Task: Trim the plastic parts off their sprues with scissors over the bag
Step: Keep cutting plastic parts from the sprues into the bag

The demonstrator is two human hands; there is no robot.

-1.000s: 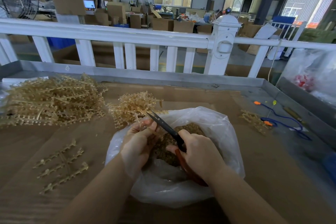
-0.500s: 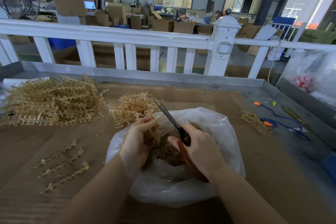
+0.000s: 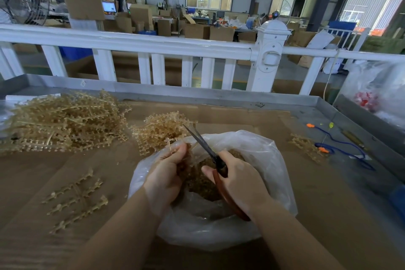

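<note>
Now we keep the cut right over the open bag [image 3: 258,160], so each trimmed piece drops inside. Toward the tabletop's far left corner lies the big heap of untrimmed sprues [image 3: 63,123], amber and translucent, branched like small trees. Our left hand [image 3: 165,176] pinches one thin sprue [image 3: 169,146] at the bag's mouth; we hold it steady, fingertips back from the blades. Our right hand [image 3: 238,182] is wrapped around the handles of the scissors [image 3: 202,144], blades slightly parted and pointing away.
</note>
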